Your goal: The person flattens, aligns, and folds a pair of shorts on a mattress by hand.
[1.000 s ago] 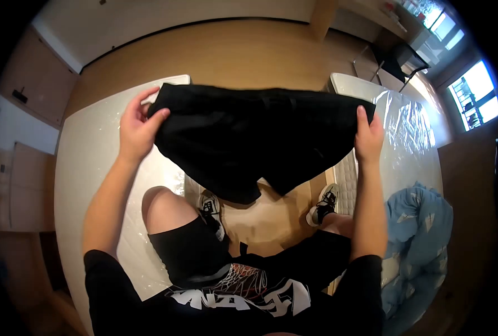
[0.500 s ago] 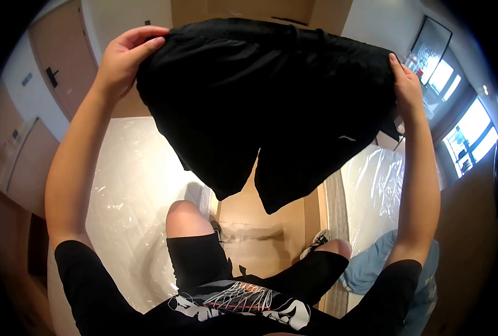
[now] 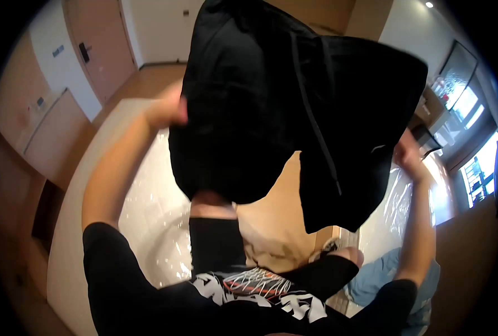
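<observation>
hands (image 3: pixel 167 109) (image 3: pixel 410 155) wide apart, gripping black shorts (image 3: pixel 260 106)

Matt black cloth shorts (image 3: pixel 243 106); glossy plastic wrap (image 3: pixel 158 196)

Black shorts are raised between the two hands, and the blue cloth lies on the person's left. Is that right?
Not quite: the head view shows the blue cloth on the right. The black shorts are raised between left hand and right hand.

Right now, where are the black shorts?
In the head view, the black shorts are in the air at upper centre, between the left hand and the right hand.
</observation>
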Demonstrator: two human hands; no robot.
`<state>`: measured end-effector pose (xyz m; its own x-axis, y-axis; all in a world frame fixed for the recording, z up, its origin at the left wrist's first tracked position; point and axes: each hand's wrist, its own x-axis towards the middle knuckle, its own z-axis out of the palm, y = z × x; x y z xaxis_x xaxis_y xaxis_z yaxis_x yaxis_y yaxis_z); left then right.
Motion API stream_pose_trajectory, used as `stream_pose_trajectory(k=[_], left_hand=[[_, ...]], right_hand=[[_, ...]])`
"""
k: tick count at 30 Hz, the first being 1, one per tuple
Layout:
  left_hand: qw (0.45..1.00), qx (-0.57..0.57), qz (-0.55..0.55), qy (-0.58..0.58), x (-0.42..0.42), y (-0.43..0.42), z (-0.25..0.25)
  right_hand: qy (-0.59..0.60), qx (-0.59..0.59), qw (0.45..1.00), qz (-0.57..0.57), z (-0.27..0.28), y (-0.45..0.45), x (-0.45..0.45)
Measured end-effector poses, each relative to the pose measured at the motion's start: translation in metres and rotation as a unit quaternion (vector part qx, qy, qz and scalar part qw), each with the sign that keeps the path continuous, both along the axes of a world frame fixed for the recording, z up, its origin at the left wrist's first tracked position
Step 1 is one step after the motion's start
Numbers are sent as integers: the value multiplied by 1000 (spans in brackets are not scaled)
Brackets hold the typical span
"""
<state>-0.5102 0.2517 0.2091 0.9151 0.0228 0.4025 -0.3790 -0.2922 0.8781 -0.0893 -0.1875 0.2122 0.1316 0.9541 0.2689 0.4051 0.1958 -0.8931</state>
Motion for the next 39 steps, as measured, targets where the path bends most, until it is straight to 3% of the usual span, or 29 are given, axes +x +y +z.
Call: stream_pose_trajectory(k=[1, 2, 3, 4, 6, 8, 10, 13, 16, 19, 26, 27, 30, 34, 39], left_hand=[[995, 84, -27, 43, -18, 8, -60], [991, -19, 41, 126, -37, -28, -112], [956, -191, 42, 219, -55, -46, -156], [878, -363, 48, 308, -77, -64, -192], [858, -466, 43, 213, -94, -82, -225], [862, -480, 68, 151, -87, -81, -189], [855, -499, -13, 141, -87, -48, -190], [879, -459, 26, 130, -68, -52, -172], [904, -407, 22, 133, -64, -47, -155], [927, -342, 11, 156, -57, -40, -154], [937, -294, -7, 188, -32, -36, -144], [938, -290, -15, 189, -29, -35, -143], [937, -285, -12, 202, -21, -37, -135], [943, -260, -31, 205, -17, -36, -132], [951, -232, -63, 197, -18, -40, -131]], right_hand=[[73, -160, 981, -77, -78, -14, -34], [153, -306, 926, -162, -156, -28, -69], [112, -256, 943, -183, -244, -31, -113], [327, -303, 870, -209, -250, -16, -181], [451, -298, 829, -144, -293, -12, -219], [506, -217, 824, -138, -271, 2, -230], [508, -159, 827, -183, -248, 7, -205], [509, 10, 856, -83, -245, -29, -139], [410, 14, 906, -99, -231, -56, -119], [413, 58, 876, -242, -225, -82, -114], [434, 50, 882, -177, -211, -124, -70], [443, 65, 888, -101, -200, -111, -73], [441, 64, 875, -189, -203, -127, -50], [485, 91, 848, -195, -205, -144, -22], [490, 93, 856, -137, -186, -134, -22]])
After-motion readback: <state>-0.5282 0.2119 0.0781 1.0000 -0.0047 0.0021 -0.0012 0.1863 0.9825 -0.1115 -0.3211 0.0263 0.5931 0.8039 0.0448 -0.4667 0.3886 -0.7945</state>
